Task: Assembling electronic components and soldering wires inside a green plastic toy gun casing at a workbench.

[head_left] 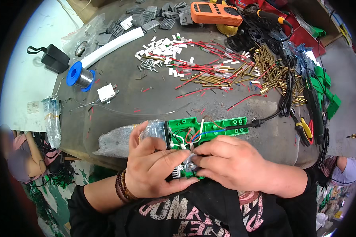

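Observation:
A green plastic tool housing point(239, 121) lies open before me at the table's near edge, with blue, brown, red and white wires inside. Bubble wrap point(114, 141) covers its left end, and a black power cord point(258, 123) leaves on the right. My left hand point(152, 166) curls around the near left part of the housing, thumb pointing toward a small grey metal part point(191, 166). From the right, my right hand point(229, 162) presses bent fingers on that same part. The fingertips hide some of the wiring and whatever lies beneath them.
Behind the housing lie red wires point(209, 71), brass rods point(279, 65), white pieces point(166, 47) and screws point(151, 65). A solder spool point(81, 77) stands left, yellow-handled pliers point(302, 130) lie right. An orange multimeter point(215, 14) and grey plastic parts point(146, 17) are at the back.

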`<action>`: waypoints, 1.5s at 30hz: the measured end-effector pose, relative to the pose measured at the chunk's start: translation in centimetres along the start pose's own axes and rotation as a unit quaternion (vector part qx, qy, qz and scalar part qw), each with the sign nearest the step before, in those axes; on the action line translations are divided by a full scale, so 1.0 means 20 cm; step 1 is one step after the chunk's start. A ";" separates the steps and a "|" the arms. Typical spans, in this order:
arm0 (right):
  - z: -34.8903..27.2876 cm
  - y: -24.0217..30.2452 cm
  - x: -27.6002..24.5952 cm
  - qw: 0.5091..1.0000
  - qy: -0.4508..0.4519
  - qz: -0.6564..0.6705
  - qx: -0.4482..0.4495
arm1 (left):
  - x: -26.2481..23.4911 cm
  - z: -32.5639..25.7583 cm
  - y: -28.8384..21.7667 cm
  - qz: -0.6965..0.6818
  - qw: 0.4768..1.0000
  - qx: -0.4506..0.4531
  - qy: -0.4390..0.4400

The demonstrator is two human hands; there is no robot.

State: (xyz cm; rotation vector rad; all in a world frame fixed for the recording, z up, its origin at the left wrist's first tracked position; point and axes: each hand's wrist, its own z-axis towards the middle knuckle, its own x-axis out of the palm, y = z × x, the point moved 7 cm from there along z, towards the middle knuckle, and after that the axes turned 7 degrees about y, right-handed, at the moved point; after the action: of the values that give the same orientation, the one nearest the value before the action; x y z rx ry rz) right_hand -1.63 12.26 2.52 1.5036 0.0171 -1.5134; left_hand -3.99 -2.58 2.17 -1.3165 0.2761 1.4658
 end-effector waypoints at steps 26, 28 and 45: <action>0.35 -0.17 0.03 0.992 0.019 -0.104 0.069 | 0.02 -0.01 -0.01 0.030 0.999 -0.018 0.015; 0.35 -0.12 0.04 0.979 0.061 -0.184 0.061 | 0.02 0.00 -0.02 0.026 1.000 -0.008 0.010; -0.30 -0.37 -0.41 0.990 -0.044 -0.119 0.068 | 0.02 0.05 -0.01 0.085 0.995 -0.003 0.047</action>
State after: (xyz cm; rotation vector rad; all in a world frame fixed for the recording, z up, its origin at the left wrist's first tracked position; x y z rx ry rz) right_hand -3.44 24.71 3.06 1.5843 0.0445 -1.8019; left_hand -4.24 -1.61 2.38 -1.3973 0.4549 1.5481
